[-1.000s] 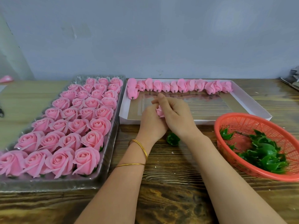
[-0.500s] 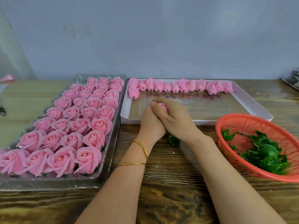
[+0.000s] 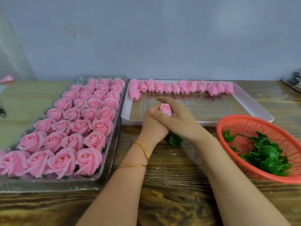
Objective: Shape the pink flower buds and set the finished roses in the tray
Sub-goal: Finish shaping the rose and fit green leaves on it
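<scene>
A small pink flower bud [image 3: 166, 109] of soft wrapped petals stands upright between both hands, above the near part of a shallow white cardboard box [image 3: 254, 106]. The right hand [image 3: 179, 121] grasps it, forefinger behind and thumb in front, and lies over the left hand [image 3: 152, 128]. The left hand is clenched round the bud's lower part from the left, its fingers hidden under the right hand. Two thin gold bangles [image 3: 141, 148] ring the left wrist, nearer than the box.

Inside the box, along its far wall, lies a row of unshaped pink buds [image 3: 184, 88], stems pointing toward the near wall. One more sits just in front of the row at the box's far left corner. Just left of the box sits a clear plastic tray [image 3: 112, 149] packed with rows of finished pink roses [image 3: 71, 126]. Off the box's near right corner stands a round orange-red plastic basket [image 3: 244, 126] holding green plastic leaf cups [image 3: 267, 159]. A single green leaf cup [image 3: 175, 140] lies on the dark wooden counter [image 3: 171, 185] just in front of the box, under the hands.
</scene>
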A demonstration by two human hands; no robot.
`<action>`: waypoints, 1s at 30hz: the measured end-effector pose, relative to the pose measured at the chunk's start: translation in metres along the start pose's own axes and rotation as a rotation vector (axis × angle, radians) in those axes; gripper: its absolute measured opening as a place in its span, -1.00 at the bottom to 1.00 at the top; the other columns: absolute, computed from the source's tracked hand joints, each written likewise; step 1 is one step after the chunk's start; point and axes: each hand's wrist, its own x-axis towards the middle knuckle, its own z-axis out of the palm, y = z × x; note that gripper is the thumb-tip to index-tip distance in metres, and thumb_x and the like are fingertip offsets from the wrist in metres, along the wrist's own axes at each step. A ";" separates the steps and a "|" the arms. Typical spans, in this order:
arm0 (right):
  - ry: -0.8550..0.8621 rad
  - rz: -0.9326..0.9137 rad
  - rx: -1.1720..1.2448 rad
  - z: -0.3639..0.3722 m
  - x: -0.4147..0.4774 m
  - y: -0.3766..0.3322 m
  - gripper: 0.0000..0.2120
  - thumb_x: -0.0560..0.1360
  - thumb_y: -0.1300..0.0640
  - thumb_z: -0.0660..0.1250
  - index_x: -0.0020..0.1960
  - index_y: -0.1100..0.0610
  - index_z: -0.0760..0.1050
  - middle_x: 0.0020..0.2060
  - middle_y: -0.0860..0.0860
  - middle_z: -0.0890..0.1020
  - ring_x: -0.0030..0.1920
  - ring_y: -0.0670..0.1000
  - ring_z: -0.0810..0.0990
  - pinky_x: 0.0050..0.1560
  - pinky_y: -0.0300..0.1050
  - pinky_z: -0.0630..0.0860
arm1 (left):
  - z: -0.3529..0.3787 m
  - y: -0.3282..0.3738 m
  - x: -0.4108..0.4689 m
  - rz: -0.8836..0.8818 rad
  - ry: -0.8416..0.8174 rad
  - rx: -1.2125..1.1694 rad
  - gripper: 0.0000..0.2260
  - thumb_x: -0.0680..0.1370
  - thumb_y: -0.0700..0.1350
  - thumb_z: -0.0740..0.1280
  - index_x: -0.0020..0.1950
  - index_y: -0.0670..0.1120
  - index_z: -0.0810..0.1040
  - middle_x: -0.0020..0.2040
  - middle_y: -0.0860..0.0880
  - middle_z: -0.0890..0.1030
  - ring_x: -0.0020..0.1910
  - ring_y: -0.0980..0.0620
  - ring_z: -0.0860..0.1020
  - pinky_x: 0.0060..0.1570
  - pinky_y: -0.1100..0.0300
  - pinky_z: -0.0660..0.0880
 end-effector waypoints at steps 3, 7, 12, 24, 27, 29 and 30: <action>0.094 -0.036 0.179 -0.004 0.001 -0.002 -0.43 0.45 -0.18 0.40 0.37 0.07 0.47 0.19 -0.06 0.62 0.20 -0.17 0.56 0.27 -0.24 0.46 | -0.004 0.013 -0.003 0.059 0.020 -0.085 -0.81 0.50 -0.24 0.38 -0.19 0.06 0.54 -0.29 0.10 0.56 -0.24 0.22 0.54 -0.20 0.52 0.44; 0.193 -0.087 0.476 -0.011 0.003 -0.004 -0.63 0.50 -0.11 0.27 0.13 0.11 0.61 0.03 0.01 0.71 0.13 -0.07 0.65 0.24 -0.09 0.53 | -0.010 0.017 -0.007 0.010 -0.076 -0.315 -0.61 0.40 -0.27 0.48 -0.18 0.28 0.60 -0.14 0.05 0.65 -0.13 0.12 0.62 -0.08 0.12 0.60; 0.126 -0.063 0.504 -0.011 0.005 -0.002 -0.62 0.47 -0.13 0.24 -0.09 0.13 0.68 -0.07 0.03 0.74 0.03 -0.02 0.68 0.20 -0.08 0.54 | -0.008 0.018 -0.007 -0.001 -0.173 -0.360 -0.81 0.39 -0.36 0.46 -0.09 -0.11 0.61 -0.13 -0.15 0.67 -0.12 0.05 0.63 -0.03 0.05 0.57; -0.108 -0.083 0.346 -0.008 0.003 -0.001 -0.62 0.50 -0.14 0.17 -0.01 0.06 0.65 -0.04 -0.12 0.72 0.10 -0.19 0.63 0.18 -0.37 0.45 | -0.005 0.009 -0.008 -0.048 -0.250 -0.502 -0.77 0.25 -0.19 0.45 -0.15 0.03 0.55 -0.35 0.15 0.63 -0.20 0.15 0.63 -0.25 0.32 0.50; -0.168 -0.076 0.285 -0.010 0.002 -0.001 -0.62 0.52 -0.14 0.14 0.09 0.03 0.63 0.00 -0.14 0.70 0.13 -0.21 0.61 0.19 -0.38 0.44 | -0.003 0.006 -0.007 -0.007 -0.239 -0.495 -0.80 0.28 -0.20 0.45 -0.17 0.05 0.62 -0.31 0.13 0.65 -0.14 0.15 0.66 -0.27 0.36 0.51; -0.185 -0.075 0.240 -0.010 0.002 -0.001 -0.61 0.51 -0.16 0.14 0.14 0.00 0.60 0.08 -0.09 0.68 0.16 -0.19 0.60 0.22 -0.36 0.44 | -0.003 0.007 -0.007 0.048 -0.201 -0.431 -0.87 0.32 -0.16 0.43 -0.21 0.07 0.62 -0.30 0.19 0.65 -0.14 0.25 0.63 -0.28 0.45 0.48; -0.188 -0.073 0.228 -0.009 0.001 -0.001 -0.61 0.50 -0.17 0.15 0.15 -0.02 0.59 0.11 -0.08 0.67 0.17 -0.19 0.59 0.23 -0.32 0.45 | -0.002 0.009 -0.007 0.071 -0.182 -0.410 -0.89 0.33 -0.11 0.42 -0.22 0.10 0.62 -0.29 0.23 0.64 -0.12 0.30 0.62 -0.27 0.49 0.46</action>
